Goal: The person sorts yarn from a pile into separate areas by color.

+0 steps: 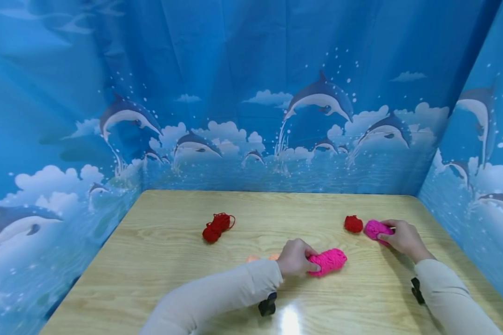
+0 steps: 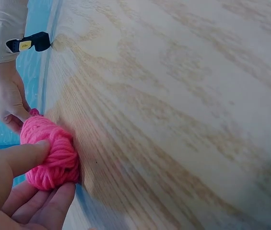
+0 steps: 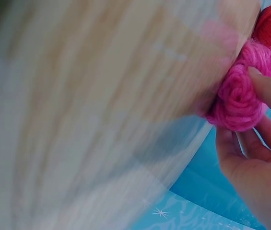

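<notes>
My left hand [image 1: 296,258] grips one end of a bright pink skein of yarn [image 1: 330,262] over the middle right of the table. In the left wrist view the thumb lies across that pink skein [image 2: 53,153], with the fingers beneath it. Farther right, my right hand [image 1: 404,239] holds a magenta ball of yarn [image 1: 377,230] at its near side. The right wrist view shows thumb and fingers pinching the magenta ball [image 3: 243,93]. Just left of it sits a small red ball of yarn [image 1: 353,224].
A red skein [image 1: 217,228] with loose loops lies at the back left of the wooden table [image 1: 159,260]. Peach-coloured yarn [image 1: 273,257] shows partly behind my left hand and forearm. Blue dolphin-print curtains [image 1: 243,93] border the table at the back and sides.
</notes>
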Demonstrator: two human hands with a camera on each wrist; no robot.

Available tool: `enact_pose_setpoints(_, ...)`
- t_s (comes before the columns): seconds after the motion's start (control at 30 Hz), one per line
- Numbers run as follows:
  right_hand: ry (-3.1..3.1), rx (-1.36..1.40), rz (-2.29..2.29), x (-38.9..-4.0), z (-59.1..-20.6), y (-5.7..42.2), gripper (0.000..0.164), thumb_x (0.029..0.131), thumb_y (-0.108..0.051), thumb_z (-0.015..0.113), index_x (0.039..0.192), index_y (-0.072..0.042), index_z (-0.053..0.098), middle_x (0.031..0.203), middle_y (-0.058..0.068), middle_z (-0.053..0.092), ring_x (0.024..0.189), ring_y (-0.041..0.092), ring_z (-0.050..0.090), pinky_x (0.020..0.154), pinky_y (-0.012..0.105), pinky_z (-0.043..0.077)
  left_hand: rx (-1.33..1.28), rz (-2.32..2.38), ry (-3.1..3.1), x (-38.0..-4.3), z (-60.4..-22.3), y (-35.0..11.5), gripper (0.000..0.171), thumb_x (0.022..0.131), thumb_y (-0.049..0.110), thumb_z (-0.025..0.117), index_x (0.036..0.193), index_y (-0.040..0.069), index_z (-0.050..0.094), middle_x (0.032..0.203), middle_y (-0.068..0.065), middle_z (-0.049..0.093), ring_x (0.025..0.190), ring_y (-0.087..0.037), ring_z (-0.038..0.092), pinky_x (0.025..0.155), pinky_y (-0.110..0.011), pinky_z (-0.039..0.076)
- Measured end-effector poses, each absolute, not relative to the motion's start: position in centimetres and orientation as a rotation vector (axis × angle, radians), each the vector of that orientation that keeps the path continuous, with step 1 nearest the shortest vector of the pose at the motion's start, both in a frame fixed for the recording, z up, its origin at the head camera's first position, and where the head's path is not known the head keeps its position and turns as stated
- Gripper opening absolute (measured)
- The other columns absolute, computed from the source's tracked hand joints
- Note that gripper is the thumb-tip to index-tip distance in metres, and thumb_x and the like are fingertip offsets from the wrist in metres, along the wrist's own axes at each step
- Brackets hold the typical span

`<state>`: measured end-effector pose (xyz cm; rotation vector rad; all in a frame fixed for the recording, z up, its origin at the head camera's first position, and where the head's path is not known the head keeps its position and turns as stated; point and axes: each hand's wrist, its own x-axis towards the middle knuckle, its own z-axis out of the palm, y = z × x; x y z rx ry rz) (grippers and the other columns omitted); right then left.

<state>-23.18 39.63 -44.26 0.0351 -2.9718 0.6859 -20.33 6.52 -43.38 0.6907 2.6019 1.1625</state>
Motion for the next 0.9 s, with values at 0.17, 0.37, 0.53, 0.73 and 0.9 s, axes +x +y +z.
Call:
enact_pose_setpoints(0.17, -2.955, 0.038, 0.671, -23.1, -44.2, 39.6, 0.041, 0.083, -0.011, 0.070, 0.113, 0.015, 0.060, 0.105, 0.034, 0.061, 0.089, 0.044, 0.060, 0.073, 0.052, 0.050, 0.689, 1.141, 2.615, -20.4, -43.5, 6.6, 0.027, 0.071, 0.014, 0.086, 0.097, 0.008, 0.077, 0.084, 0.003, 0.074, 0.070, 0.001, 0.053, 0.061, -0.014, 0.044)
enact_pose_setpoints(0.37, -2.932, 0.045, 0.645, -23.0, -44.0, 39.4, 0.041, 0.080, -0.011, 0.071, 0.111, 0.015, 0.060, 0.101, 0.033, 0.062, 0.091, 0.047, 0.059, 0.075, 0.055, 0.049, 0.693, 1.139, 2.625, -20.4, -43.6, 6.6, 0.028, 0.071, 0.014, 0.086, 0.097, 0.009, 0.077, 0.083, 0.004, 0.073, 0.070, 0.001, 0.052, 0.061, -0.014, 0.044)
enact_pose_setpoints(0.53, -2.929, 0.056, 0.637, -22.9, -43.8, 39.2, 0.042, 0.080, -0.011, 0.071, 0.111, 0.015, 0.061, 0.100, 0.033, 0.063, 0.091, 0.047, 0.059, 0.076, 0.055, 0.049, 0.694, 1.141, 2.626, -20.5, -43.5, 6.6, 0.028, 0.071, 0.014, 0.086, 0.097, 0.008, 0.077, 0.083, 0.003, 0.073, 0.070, 0.001, 0.053, 0.061, -0.014, 0.044)
enact_pose_setpoints(0.73, -2.920, 0.059, 0.630, -22.8, -43.7, 39.2, 0.042, 0.080, -0.013, 0.071, 0.110, 0.014, 0.062, 0.101, 0.033, 0.064, 0.092, 0.049, 0.058, 0.076, 0.055, 0.049, 0.687, 1.117, 2.621, -20.6, -43.3, 6.8, 0.030, 0.071, 0.018, 0.086, 0.099, 0.009, 0.077, 0.088, 0.003, 0.074, 0.076, 0.000, 0.057, 0.064, -0.014, 0.045)
enact_pose_setpoints(0.9, -2.913, 0.056, 0.639, -22.8, -43.8, 39.2, 0.041, 0.080, -0.013, 0.071, 0.110, 0.014, 0.062, 0.100, 0.033, 0.064, 0.091, 0.048, 0.059, 0.076, 0.055, 0.049, 0.656, 1.132, 2.573, -20.9, -42.4, 6.5, 0.041, 0.073, 0.023, 0.085, 0.108, 0.005, 0.074, 0.099, 0.000, 0.074, 0.091, -0.006, 0.065, 0.072, -0.016, 0.050)
